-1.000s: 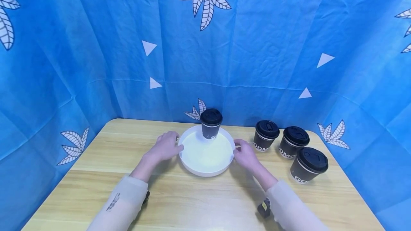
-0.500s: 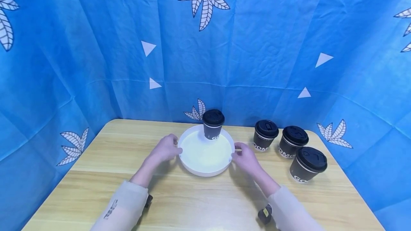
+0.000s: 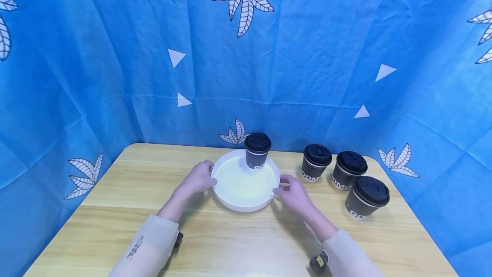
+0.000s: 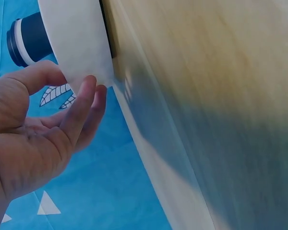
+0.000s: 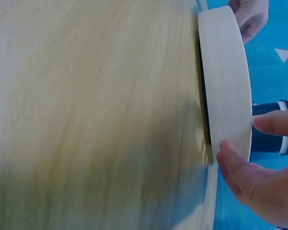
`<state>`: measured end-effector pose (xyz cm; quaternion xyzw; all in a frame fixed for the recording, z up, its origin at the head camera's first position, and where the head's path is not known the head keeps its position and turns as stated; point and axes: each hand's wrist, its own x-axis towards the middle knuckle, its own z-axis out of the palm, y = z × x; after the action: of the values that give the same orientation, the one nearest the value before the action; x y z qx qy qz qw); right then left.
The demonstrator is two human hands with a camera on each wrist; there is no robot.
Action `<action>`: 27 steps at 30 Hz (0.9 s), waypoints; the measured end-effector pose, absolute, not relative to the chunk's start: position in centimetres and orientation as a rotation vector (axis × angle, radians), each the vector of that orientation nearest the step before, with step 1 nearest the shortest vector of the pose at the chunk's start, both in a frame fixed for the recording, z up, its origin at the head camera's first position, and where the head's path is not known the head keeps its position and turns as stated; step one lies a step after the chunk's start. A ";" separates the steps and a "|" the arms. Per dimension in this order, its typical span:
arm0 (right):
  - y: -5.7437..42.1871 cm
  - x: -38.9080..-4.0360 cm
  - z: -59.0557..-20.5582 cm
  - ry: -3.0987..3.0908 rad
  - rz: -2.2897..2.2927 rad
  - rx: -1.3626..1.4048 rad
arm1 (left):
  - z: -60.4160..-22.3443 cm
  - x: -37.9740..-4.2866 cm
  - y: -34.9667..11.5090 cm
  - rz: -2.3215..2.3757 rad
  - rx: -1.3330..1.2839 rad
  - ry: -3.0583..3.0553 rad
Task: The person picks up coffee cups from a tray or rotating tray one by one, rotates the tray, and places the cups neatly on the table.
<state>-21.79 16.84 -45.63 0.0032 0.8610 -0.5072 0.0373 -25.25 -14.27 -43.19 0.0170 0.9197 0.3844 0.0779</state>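
Note:
A round white tray (image 3: 240, 189) with a raised rim lies on the wooden table. Near its far right edge stands a dark paper coffee cup (image 3: 256, 159) with a black lid, upright. My left hand (image 3: 197, 177) pinches the tray's left rim; in the left wrist view, the thumb is at the rim's top edge and the fingertips (image 4: 90, 82) touch the outer wall. On the opposite side my right hand (image 3: 294, 192) pinches the right rim, its thumb and fingers likewise on either side of the edge in the right wrist view.
To the right stand several lidded coffee cups: one at the back (image 3: 316, 161), another beside it (image 3: 349, 170), and a third nearer the front (image 3: 367, 198). A blue curtain (image 3: 307, 54) hangs behind the table (image 3: 230, 243) and along its sides.
The cup on the tray has shifted slightly right relative to the tray, as if the tray turned a little. My right hand has moved slightly toward me along with the rim.

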 end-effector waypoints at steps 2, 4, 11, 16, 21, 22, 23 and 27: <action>16.9 -21.9 -45.7 2.641 -1.556 0.019 | -43.3 -25.4 -14.3 1.150 0.057 2.759; 17.0 -22.1 -45.7 2.649 -1.557 0.016 | -43.5 -25.6 -14.4 1.149 0.075 2.767; 17.3 -23.8 -45.8 2.710 -1.556 -0.057 | -43.7 -26.3 -14.4 1.119 0.128 2.805; 17.3 -24.8 -45.9 2.738 -1.518 -0.068 | -43.7 -26.5 -14.3 1.113 0.121 2.808; 17.4 -25.1 -46.2 2.741 -1.492 -0.073 | -43.6 -26.5 -14.2 1.104 0.098 2.815; 17.4 -25.0 -46.3 2.744 -1.487 -0.076 | -43.6 -26.5 -14.2 1.112 0.093 2.811; 17.5 -25.0 -46.3 2.744 -1.488 -0.077 | -43.5 -26.5 -14.2 1.121 0.086 2.806; 17.4 -24.8 -46.3 2.735 -1.498 -0.076 | -43.2 -26.5 -14.1 1.107 0.086 2.822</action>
<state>-24.76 17.42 -46.26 -0.0243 0.8768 -0.4801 0.0111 -26.51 -14.12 -43.24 0.0284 0.9291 0.3646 0.0545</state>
